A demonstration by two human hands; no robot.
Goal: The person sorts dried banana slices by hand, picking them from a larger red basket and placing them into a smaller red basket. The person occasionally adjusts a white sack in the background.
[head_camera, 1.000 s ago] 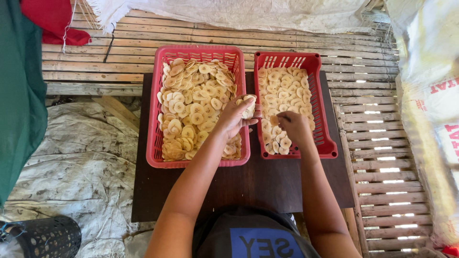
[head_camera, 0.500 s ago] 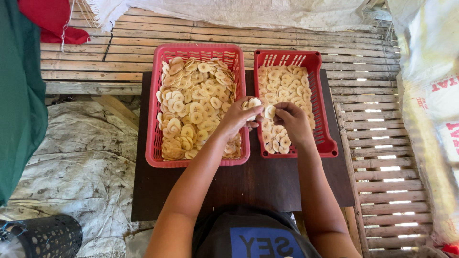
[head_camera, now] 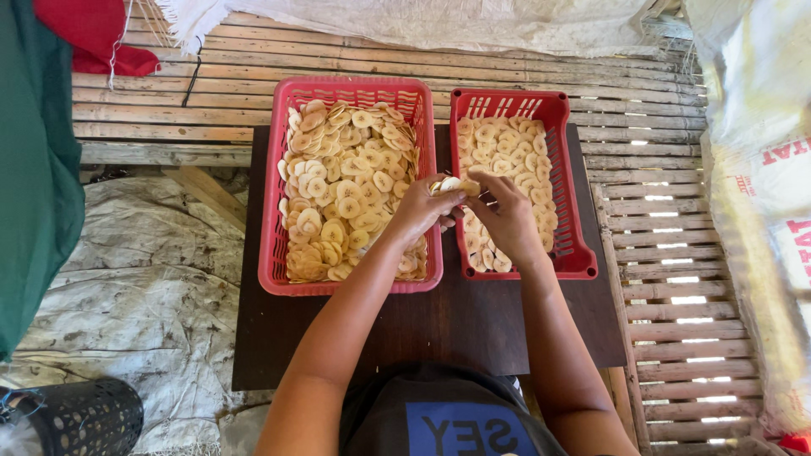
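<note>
Two red plastic baskets stand side by side on a dark wooden table point(head_camera: 439, 325). The larger left basket point(head_camera: 274, 253) is heaped with pale yellow round slices point(head_camera: 338, 186). The smaller right basket point(head_camera: 562, 253) holds a flatter layer of the same slices point(head_camera: 507, 148). My left hand point(head_camera: 420, 209) holds a small stack of slices point(head_camera: 448, 184) over the gap between the baskets. My right hand point(head_camera: 505, 215) meets it there, its fingertips pinching at that stack.
A slatted bamboo platform point(head_camera: 253, 76) runs behind and to the right of the table. Dirty white sheeting point(head_camera: 135, 287) covers the ground at left, with a black mesh basket point(head_camera: 76, 418) at bottom left. White sacks point(head_camera: 760, 169) hang at right; green and red cloth point(head_camera: 34, 169) hangs at left.
My right hand has lifted from the slices in the right basket and come left to join my left hand, which has held the stack roughly in place.
</note>
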